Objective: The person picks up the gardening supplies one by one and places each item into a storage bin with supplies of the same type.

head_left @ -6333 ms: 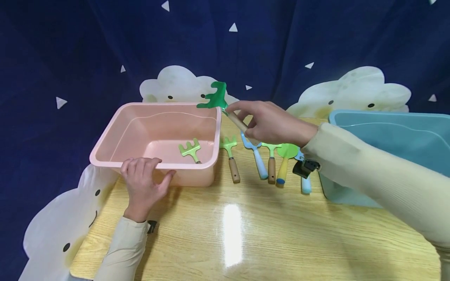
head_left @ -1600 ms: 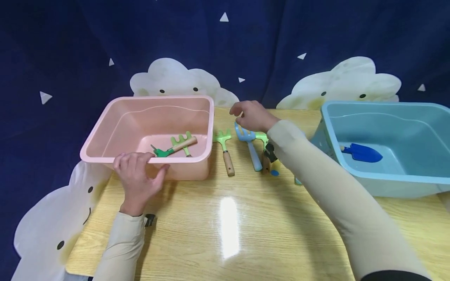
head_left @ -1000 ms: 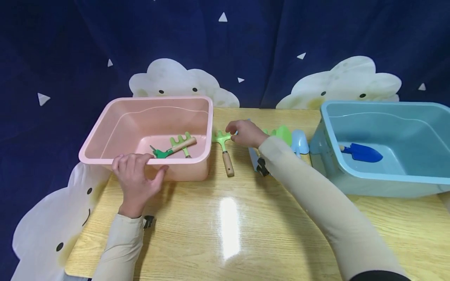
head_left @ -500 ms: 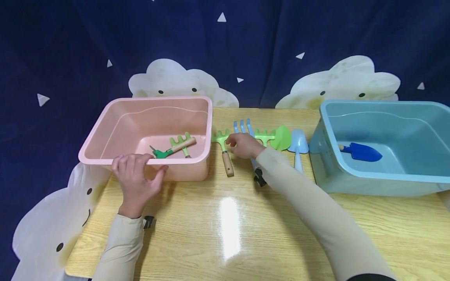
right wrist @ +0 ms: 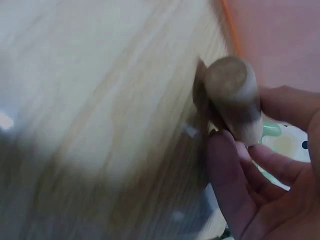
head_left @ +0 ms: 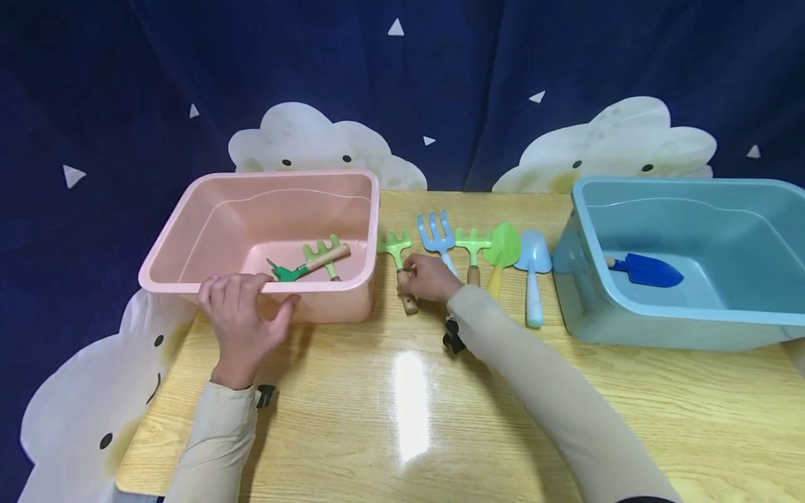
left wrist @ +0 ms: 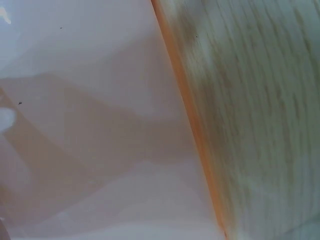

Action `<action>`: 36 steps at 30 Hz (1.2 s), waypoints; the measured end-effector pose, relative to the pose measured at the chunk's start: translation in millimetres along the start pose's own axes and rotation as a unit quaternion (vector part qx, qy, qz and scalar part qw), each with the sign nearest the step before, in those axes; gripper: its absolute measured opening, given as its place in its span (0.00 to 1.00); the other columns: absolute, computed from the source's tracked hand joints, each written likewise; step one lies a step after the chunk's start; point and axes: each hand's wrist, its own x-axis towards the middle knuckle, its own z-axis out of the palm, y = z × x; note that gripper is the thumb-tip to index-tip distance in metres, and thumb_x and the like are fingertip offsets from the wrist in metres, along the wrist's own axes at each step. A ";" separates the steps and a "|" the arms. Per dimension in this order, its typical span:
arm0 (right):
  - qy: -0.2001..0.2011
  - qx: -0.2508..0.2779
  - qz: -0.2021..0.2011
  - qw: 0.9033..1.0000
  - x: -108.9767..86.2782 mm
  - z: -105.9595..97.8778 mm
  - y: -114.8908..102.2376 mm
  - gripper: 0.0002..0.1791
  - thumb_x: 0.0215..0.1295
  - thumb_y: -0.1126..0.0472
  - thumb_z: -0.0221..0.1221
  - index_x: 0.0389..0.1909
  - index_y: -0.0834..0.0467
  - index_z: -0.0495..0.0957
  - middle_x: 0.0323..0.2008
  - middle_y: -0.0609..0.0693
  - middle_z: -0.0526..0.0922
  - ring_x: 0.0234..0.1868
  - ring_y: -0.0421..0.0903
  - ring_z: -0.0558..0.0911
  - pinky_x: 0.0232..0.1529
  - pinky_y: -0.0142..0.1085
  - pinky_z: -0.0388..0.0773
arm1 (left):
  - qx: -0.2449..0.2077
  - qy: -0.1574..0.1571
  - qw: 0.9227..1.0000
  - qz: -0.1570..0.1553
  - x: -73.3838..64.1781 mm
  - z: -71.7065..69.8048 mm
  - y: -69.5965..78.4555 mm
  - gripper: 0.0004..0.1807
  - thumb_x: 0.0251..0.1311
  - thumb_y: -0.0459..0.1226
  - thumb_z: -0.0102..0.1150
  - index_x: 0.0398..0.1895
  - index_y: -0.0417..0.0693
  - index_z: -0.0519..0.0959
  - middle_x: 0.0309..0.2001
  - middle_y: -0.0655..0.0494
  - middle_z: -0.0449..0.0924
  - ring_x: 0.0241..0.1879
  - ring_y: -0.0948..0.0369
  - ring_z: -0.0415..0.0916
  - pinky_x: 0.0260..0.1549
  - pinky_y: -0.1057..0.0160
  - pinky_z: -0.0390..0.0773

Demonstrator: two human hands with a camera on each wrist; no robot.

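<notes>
My left hand (head_left: 242,314) grips the front rim of the pink bin (head_left: 157,241), fingers over the edge and thumb outside. Between the thumb and fingers of my right hand (head_left: 432,278) is the wooden handle (right wrist: 235,92) of a light green hand rake (head_left: 395,246), right beside the bin on the table. Inside the pink bin, a dark green rake (head_left: 291,273) with a wooden handle lies across another light green rake (head_left: 322,250). Close to the right hand lies a blue hand fork (head_left: 437,234), its handle partly hidden by that hand.
Further right lie a light green rake (head_left: 474,241), a green spade with yellow handle (head_left: 503,246) and a light blue trowel (head_left: 533,255). A blue bin (head_left: 575,293) at the right holds a dark blue trowel (head_left: 654,272). A dark curtain (head_left: 465,84) hangs behind the table.
The dark green rake, earlier in my right hand above the pink bin, now lies inside it. My right hand has come down to the light green rake's handle. The left hand keeps its hold.
</notes>
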 end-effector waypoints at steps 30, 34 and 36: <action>-0.036 0.072 0.043 0.996 4.2 -4.5 -0.1 0.30 0.63 0.57 0.60 0.66 0.60 0.67 0.49 0.57 0.83 0.40 0.46 0.76 0.47 0.38 0.74 | 0.002 0.014 1.000 0.014 1.7 1.6 -0.7 0.28 0.58 0.58 0.60 0.35 0.38 0.77 0.29 0.43 0.73 0.36 0.44 0.64 0.55 0.46 0.57; -0.057 0.132 0.049 0.988 2.3 -10.3 -0.2 0.32 0.66 0.58 0.58 0.70 0.58 0.64 0.54 0.59 0.79 0.35 0.44 0.73 0.42 0.36 0.72 | 0.005 0.016 1.000 0.014 2.1 1.2 -0.1 0.29 0.58 0.58 0.60 0.34 0.38 0.77 0.28 0.43 0.73 0.35 0.44 0.64 0.54 0.45 0.57; -0.073 0.159 0.052 0.983 1.5 -11.5 0.6 0.32 0.66 0.59 0.58 0.71 0.57 0.62 0.55 0.61 0.78 0.33 0.42 0.73 0.38 0.35 0.73 | 0.006 0.015 1.000 0.012 2.1 0.9 -0.1 0.29 0.58 0.58 0.59 0.34 0.38 0.77 0.29 0.43 0.73 0.35 0.44 0.64 0.55 0.46 0.57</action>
